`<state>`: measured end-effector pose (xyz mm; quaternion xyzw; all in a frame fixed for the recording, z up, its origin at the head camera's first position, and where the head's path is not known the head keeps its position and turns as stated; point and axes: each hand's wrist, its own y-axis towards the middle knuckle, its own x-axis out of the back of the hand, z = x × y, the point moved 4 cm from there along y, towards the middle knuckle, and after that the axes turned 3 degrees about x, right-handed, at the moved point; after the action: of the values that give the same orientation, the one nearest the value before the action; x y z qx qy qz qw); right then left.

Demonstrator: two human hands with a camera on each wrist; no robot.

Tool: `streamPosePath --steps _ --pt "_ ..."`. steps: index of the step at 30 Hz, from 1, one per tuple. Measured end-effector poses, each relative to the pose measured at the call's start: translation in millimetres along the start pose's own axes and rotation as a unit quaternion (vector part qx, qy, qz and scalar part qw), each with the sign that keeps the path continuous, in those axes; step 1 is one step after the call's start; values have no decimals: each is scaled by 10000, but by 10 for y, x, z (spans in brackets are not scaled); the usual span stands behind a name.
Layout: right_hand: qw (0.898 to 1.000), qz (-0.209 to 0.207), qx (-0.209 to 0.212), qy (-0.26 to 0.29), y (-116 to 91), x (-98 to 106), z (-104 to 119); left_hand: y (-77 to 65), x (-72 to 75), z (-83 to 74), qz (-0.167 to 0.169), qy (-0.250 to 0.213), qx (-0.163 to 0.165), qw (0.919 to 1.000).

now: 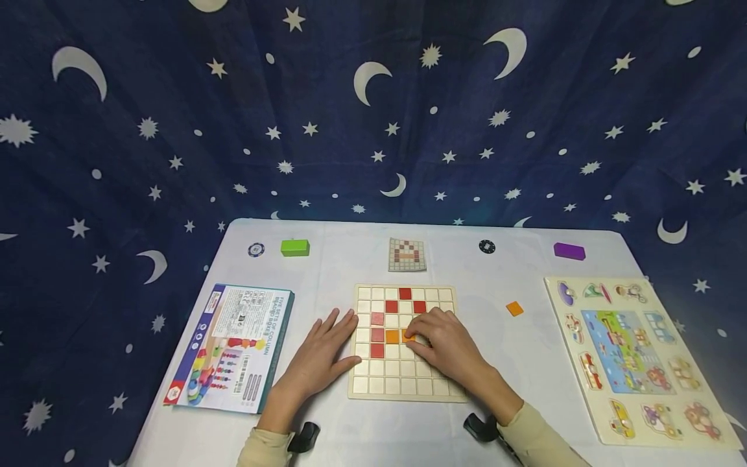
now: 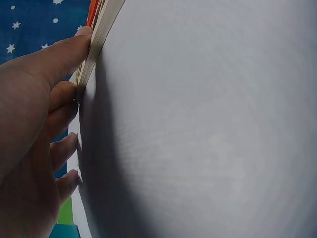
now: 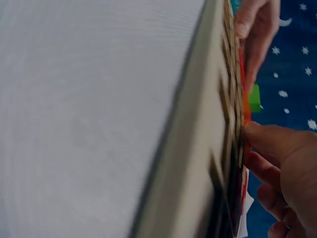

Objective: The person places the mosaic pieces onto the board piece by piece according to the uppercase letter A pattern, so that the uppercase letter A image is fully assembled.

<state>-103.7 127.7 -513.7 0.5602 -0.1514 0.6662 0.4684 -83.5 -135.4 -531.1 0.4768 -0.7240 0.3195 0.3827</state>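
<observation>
A square wooden grid board [image 1: 403,388] lies on the white table, several red and pink tiles [image 1: 405,294] set in its cells. One orange tile [image 1: 392,336] sits in a middle row. Just right of it, my right hand [image 1: 446,340] pinches another orange tile [image 1: 410,336] between thumb and fingers, low over the board. My left hand [image 1: 321,357] rests with fingers spread, its fingertips at the board's left edge. In the left wrist view the thumb [image 2: 74,49] touches the board's side [image 2: 101,34]. A loose orange tile [image 1: 515,309] lies to the right of the board.
A pattern card [image 1: 407,255] lies behind the board. Left is a boxed toy [image 1: 239,350]; right is a wooden picture puzzle [image 1: 636,363]. Along the back are a green block [image 1: 295,248], a purple block [image 1: 569,251], a blue-and-white chip [image 1: 256,250] and a black chip [image 1: 487,246].
</observation>
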Motion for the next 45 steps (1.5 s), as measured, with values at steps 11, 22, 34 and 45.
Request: streamPosePath --steps 11,22,34,45 --pt "9981 -83 -578 219 -201 190 -344 41 -20 -28 33 -13 -87 10000" --pt "9540 -789 -2727 -966 -807 690 -1302 24 -2 -6 55 20 -30 10000" --pt "9800 -998 -1699 -287 -580 583 -1016 -2 -2 2 40 -15 28 10000" --pt "9999 -136 -77 67 -178 169 -244 5 -11 -55 -118 -103 -141 9998"
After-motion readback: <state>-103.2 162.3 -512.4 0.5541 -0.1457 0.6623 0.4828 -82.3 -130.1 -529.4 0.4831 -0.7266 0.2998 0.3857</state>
